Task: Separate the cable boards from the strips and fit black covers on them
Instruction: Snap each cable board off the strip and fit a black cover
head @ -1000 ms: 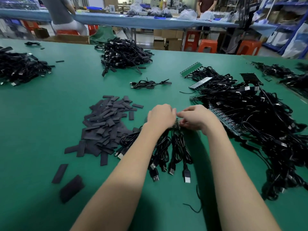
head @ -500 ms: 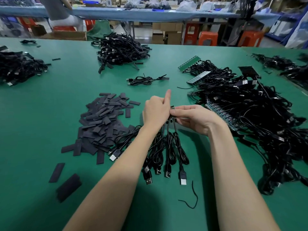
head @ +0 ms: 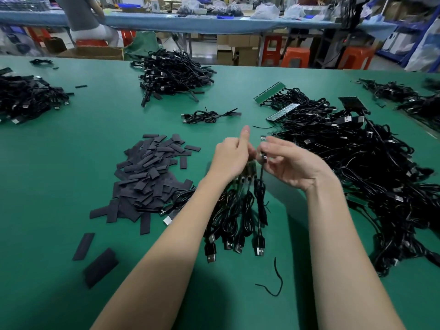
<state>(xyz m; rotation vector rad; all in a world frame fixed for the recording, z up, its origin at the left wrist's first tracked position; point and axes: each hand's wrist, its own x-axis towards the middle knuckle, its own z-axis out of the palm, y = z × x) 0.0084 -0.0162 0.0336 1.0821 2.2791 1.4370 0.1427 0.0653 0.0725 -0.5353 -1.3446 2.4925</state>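
Note:
My left hand [head: 230,156] grips the top of a bunch of black USB cables [head: 232,217], thumb sticking up. Their plugs hang down onto the green table [head: 59,163]. Just right of it, my right hand [head: 289,163] pinches the small board end of one cable [head: 260,198], held a little apart from the bunch. A heap of flat black covers [head: 148,177] lies left of my hands. A big tangle of cables on green strips [head: 345,163] sits to the right.
Other cable piles lie at the far middle [head: 172,75], far left [head: 26,98] and far right [head: 404,96]. One coiled cable [head: 209,115] lies beyond my hands. Loose covers [head: 100,266] and a wire scrap [head: 276,279] lie near me. A person sits at the back.
Both hands rose off the table with the cable bunch. My right hand has drawn one cable's board end away from the bunch in my left hand.

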